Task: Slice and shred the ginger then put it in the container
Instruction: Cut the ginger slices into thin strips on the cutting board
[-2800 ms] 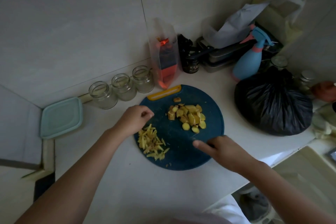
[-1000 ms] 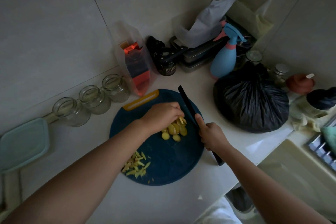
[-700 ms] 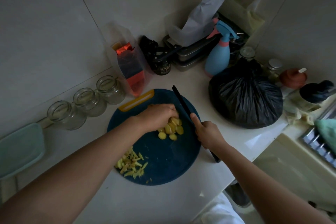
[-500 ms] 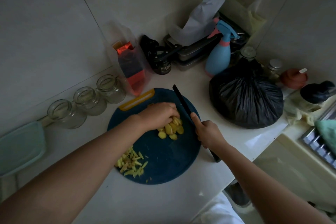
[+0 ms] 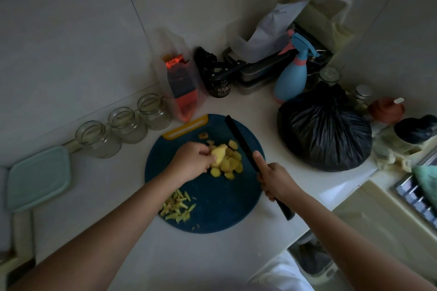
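The left forearm is slanting in from the lower left corner, with the left hand (image 5: 191, 160) hanging over the middle of the round blue cutting board (image 5: 212, 208), knuckles up and fingers curled. Its fingertips are pinching a pale ginger piece (image 5: 218, 152) at the left edge of the heap of ginger slices (image 5: 233, 164). Whether that piece is one chunk or a small stack cannot be told in the dim light. The right forearm is coming in from the lower right corner, and the right hand (image 5: 275, 181) is wrapping round the handle of a black knife (image 5: 238, 137). Its forefinger is lying straight along the blade's back while the other fingers are curling under the handle. The blade is pointing away from the person across the board's right side, just beside the slices and apart from the left hand. Whether its edge is touching the board cannot be told. The slices are lying between the two hands, nearer the left one. A loose pile of ginger shreds (image 5: 177, 205) is sitting near the board's near left rim, partly under the left forearm. The board is resting on the white tabletop (image 5: 165, 255). The pale green container (image 5: 39, 177) is lying with its lid on at the far left, well apart from both hands.
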